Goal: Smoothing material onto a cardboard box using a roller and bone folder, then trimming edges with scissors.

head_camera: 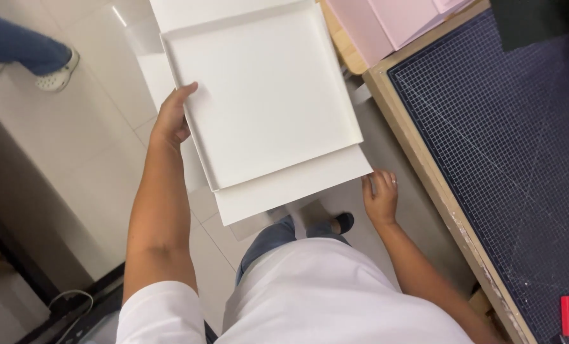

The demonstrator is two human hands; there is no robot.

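White shallow tray [268,89], flat, square, raised rim

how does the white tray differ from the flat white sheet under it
The tray has raised rims on all sides; the sheet shows none on the part that sticks out. The tray lies on top in full view; the sheet shows only as a strip along the near edge. The left hand grips the tray's side, while the right hand touches the sheet's corner. Both are plain white and rectangular, tilted the same way.
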